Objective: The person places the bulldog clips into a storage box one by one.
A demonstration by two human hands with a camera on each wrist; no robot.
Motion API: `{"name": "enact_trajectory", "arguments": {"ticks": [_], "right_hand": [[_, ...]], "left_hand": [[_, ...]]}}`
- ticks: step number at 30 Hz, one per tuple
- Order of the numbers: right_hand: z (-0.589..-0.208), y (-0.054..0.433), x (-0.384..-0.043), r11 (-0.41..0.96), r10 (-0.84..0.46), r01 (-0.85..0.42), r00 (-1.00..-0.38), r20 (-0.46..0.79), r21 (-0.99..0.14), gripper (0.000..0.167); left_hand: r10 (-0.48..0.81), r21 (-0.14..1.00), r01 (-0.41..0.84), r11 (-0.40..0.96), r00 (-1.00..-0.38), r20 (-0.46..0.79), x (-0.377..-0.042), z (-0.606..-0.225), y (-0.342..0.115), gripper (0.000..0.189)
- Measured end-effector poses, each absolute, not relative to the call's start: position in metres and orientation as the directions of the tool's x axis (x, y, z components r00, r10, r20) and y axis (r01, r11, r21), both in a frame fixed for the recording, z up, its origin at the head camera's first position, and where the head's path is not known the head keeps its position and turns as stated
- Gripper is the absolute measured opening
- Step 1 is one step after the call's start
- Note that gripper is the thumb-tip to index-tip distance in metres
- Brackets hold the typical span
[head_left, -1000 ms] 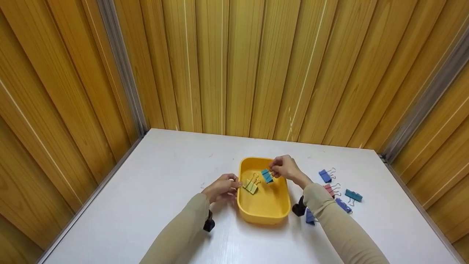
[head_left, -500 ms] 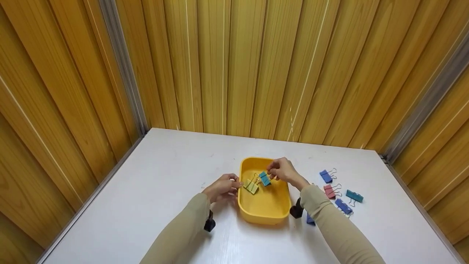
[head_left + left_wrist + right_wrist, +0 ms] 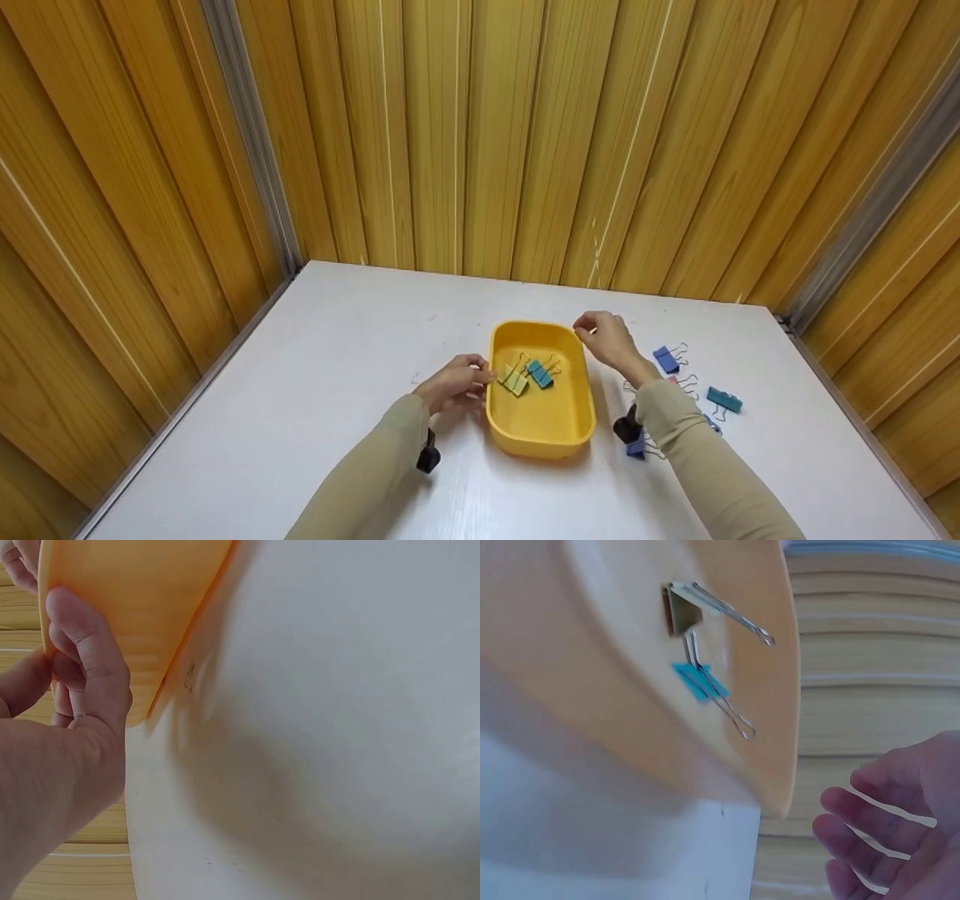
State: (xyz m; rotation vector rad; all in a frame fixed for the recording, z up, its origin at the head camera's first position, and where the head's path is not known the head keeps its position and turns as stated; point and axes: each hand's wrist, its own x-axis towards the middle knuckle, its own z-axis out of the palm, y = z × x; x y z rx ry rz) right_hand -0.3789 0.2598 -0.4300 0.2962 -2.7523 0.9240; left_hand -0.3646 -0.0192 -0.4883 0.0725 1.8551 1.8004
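Note:
A yellow plastic tub (image 3: 544, 424) stands on the white table, and my left hand (image 3: 455, 381) pinches its left rim between thumb and fingers. In the left wrist view the thumb and fingers (image 3: 94, 652) meet at the tub's edge. Inside the tub lie a pale yellow binder clip (image 3: 515, 382) and a blue-teal binder clip (image 3: 540, 375), close together with their wire handles out. My right hand (image 3: 611, 345) is just outside the far right rim. Seen from the right wrist, its fingers (image 3: 862, 817) are loosely bent, with nothing held.
Right of the tub, several binder clips lie loose: a blue clip (image 3: 666, 360), a teal clip (image 3: 724, 400), another blue clip (image 3: 636, 448), and a red clip (image 3: 673, 381) partly hidden by the right sleeve (image 3: 675, 420). Wood-patterned walls (image 3: 495, 150) enclose the table.
My right hand has let go of the blue-teal binder clip, which now lies in the tub beside the pale yellow one. It has moved right, out past the rim. The left hand stays put.

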Motion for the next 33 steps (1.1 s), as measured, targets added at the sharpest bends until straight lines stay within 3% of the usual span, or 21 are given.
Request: {"name": "enact_trajectory", "arguments": {"ticks": [12,23,33], "right_hand": [[-0.426,0.326,-0.356,0.793,-0.099,-0.236,-0.960,0.262,-0.561,0.019],[-0.441,0.348,-0.336,0.891,-0.092,-0.054,-0.994,-0.063,-0.451,0.051],[-0.446,0.357,-0.320,0.885,-0.073,0.012,-0.984,-0.165,-0.465,0.048]], "left_hand": [[0.422,0.936,-0.342,0.082,-0.839,-0.343,-0.363,-0.486,-0.022,0.011],[0.414,0.939,-0.326,0.114,-0.843,-0.343,-0.365,-0.486,-0.023,0.012],[0.406,0.932,-0.342,0.120,-0.840,-0.360,-0.363,-0.489,-0.023,0.011]]}}
